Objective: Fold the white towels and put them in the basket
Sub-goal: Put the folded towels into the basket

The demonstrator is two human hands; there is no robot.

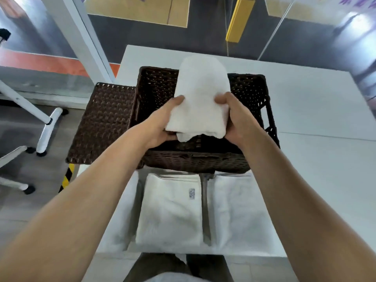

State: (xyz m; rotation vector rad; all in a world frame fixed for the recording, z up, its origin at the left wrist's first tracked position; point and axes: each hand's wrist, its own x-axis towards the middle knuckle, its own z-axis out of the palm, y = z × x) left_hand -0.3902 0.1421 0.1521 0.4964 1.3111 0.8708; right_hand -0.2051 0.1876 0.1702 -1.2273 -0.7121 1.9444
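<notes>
Head view: the left hand (160,127) and right hand (240,121) grip a folded white towel (201,92) at its near end, thumbs pressed on top and fingers curled beneath. They hold it over the open wicker basket (195,159), probably so the folds stay together going in. The basket's lid (101,123) lies flat at its left, while a tagged towel (171,212) and a plain towel (238,208) wait folded, side by side on the white table (315,102) just before the basket.
</notes>
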